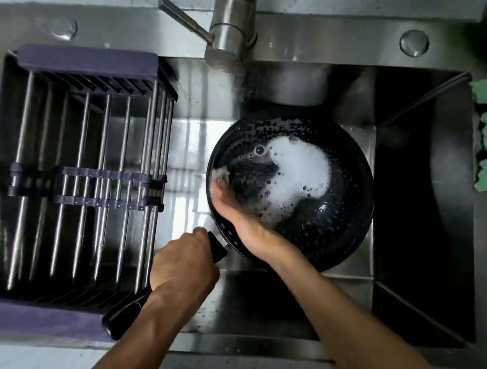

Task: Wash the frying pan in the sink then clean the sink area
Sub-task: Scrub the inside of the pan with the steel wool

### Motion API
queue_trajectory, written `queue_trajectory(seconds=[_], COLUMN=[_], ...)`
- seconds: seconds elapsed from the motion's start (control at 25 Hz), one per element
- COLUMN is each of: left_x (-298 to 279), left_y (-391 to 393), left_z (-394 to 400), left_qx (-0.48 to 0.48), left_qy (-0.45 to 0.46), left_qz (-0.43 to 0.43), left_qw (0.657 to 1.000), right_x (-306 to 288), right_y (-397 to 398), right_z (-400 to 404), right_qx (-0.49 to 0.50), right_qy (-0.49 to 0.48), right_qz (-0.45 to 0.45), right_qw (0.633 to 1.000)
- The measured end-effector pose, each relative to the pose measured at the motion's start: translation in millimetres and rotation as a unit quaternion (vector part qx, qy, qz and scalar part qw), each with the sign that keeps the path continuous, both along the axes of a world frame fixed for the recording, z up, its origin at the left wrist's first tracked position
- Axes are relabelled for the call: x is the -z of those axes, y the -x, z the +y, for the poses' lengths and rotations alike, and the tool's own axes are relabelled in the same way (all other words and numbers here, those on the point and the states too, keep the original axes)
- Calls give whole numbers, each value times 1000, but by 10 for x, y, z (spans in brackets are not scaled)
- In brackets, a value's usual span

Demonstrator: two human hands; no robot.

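While the left hand (186,264) is gripping the black handle at 7 o'clock, fingers curled around it, the round black frying pan (334,225) is sitting inside the stainless steel sink (434,206), white foam (298,172) pooling in it. The right hand (233,210) is reaching in at the pan's 9 o'clock rim, fingertips blurred, so grip unreadable. A purple-framed metal drying rack (78,183) is spanning the sink's 9 o'clock side.

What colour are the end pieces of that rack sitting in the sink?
Purple, on the rack, seen in the head view.
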State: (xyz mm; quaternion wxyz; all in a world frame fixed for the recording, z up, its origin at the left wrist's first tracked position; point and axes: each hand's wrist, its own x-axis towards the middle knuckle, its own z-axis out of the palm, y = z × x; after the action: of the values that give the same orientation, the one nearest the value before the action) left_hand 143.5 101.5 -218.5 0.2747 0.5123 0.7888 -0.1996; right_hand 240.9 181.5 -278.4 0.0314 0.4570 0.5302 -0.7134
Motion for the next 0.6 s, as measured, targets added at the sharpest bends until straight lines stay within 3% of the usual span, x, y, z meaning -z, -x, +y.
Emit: queue_trajectory(seconds=[0.08,0.16,0.2,0.24,0.28,0.36,0.4,0.52,0.6], left_x=[-17,-37,-47,-45,-37,-18,-21,-12,-24], left_y=[-18,-35,-40,-39,-46,-38,-22,-33,-29], left_z=[-9,-24,-25,-34,-37,-40,-47,-15,-17], left_qx=[2,4,5,6,9,8,4,5,5], left_qy=[-9,-11,-13,-17,-19,-12,-10,-14,-6], left_qz=[-4,4,6,3,1,0,2,12,13], left_qw=[1000,1000,1000,1000,1000,1000,1000,1000,1000], right_x=[-16,3,6,22,54,128,184,302,339], right_y=[-830,-1534,-1606,-1514,-1285,-734,-572,-757,-1005], right_z=[-99,70,118,98,29,-30,115,865,654], right_qx=[-171,-293,-318,-326,-320,-269,-230,-154,-188], right_qy=[-92,-166,-188,-192,-178,-121,-138,-235,-244], right_qz=[-46,-225,-263,-243,-155,-21,-2,-149,-203], right_qw=[980,914,891,893,918,955,963,948,930])
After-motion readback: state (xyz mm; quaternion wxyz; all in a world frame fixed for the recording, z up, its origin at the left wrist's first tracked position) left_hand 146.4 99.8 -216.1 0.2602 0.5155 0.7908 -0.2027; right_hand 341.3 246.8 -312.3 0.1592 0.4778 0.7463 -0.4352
